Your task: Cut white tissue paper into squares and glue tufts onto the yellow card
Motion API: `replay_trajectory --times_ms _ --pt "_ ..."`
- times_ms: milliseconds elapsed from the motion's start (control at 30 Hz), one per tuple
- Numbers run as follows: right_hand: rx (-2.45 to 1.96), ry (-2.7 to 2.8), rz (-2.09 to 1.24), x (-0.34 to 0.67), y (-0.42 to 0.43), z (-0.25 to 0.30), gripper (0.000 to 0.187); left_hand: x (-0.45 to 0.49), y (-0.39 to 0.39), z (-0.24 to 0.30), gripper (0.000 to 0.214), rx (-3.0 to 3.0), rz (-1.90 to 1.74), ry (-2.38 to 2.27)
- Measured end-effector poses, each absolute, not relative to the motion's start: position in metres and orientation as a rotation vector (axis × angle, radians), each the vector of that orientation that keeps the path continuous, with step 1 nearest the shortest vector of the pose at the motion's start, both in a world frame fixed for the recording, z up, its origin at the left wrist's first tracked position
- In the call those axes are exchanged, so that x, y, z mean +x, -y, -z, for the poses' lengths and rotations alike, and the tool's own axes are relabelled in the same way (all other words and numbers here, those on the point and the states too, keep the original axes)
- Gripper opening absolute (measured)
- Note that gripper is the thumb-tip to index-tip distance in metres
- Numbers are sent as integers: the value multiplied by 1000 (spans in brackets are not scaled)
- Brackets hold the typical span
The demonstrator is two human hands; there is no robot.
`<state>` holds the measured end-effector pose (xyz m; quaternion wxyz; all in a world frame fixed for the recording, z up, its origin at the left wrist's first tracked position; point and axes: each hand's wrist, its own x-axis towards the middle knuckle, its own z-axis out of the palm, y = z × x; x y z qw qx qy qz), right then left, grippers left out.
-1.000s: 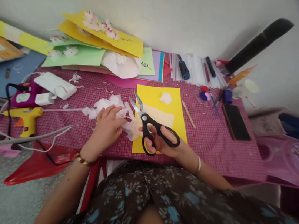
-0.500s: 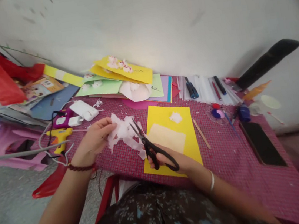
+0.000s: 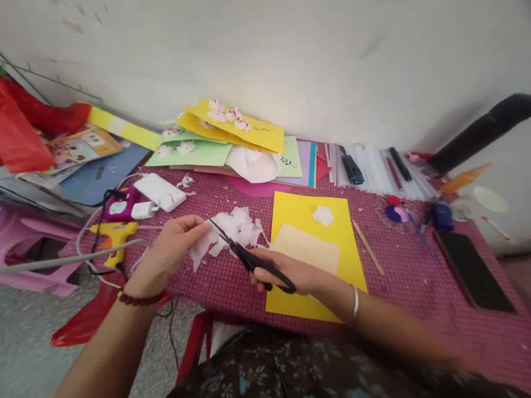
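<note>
My right hand (image 3: pixel 291 276) grips black-handled scissors (image 3: pixel 249 258), whose blades point up and left into a piece of white tissue paper (image 3: pixel 233 229). My left hand (image 3: pixel 169 248) pinches the left edge of that tissue just above the red checked tablecloth (image 3: pixel 407 277). A yellow card sheet (image 3: pixel 317 231) with a cream rectangle and a small white tuft (image 3: pixel 322 215) on it lies to the right of the scissors.
A yellow glue gun (image 3: pixel 114 236), a purple device (image 3: pixel 119 206) and a white charger (image 3: pixel 160 191) sit at the left. Coloured card sheets (image 3: pixel 236 138) are stacked by the wall. Pens (image 3: pixel 353 169), a wooden stick (image 3: pixel 367 247), pompoms (image 3: pixel 393 210) and a black phone (image 3: pixel 473 271) lie at the right.
The view has tilted up and shifted. My left hand lifted the tissue off the cloth and moved left; the scissors swung left, their blades now into the tissue.
</note>
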<state>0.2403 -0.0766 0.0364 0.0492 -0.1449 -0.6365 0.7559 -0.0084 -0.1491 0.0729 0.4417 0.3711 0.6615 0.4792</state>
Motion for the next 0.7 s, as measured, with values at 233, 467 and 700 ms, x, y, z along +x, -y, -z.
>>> replay_trajectory --times_ms 233,467,700 --pt "-557 1901 -2251 228 75 -34 63 -13 136 -65 26 877 -1244 -1667" --pt "-734 1791 -2240 221 69 -26 65 -27 128 -49 24 714 -1324 -1547" --pt "-653 1759 -2330 227 62 -28 62 -44 146 -50 27 698 -1086 -1580"
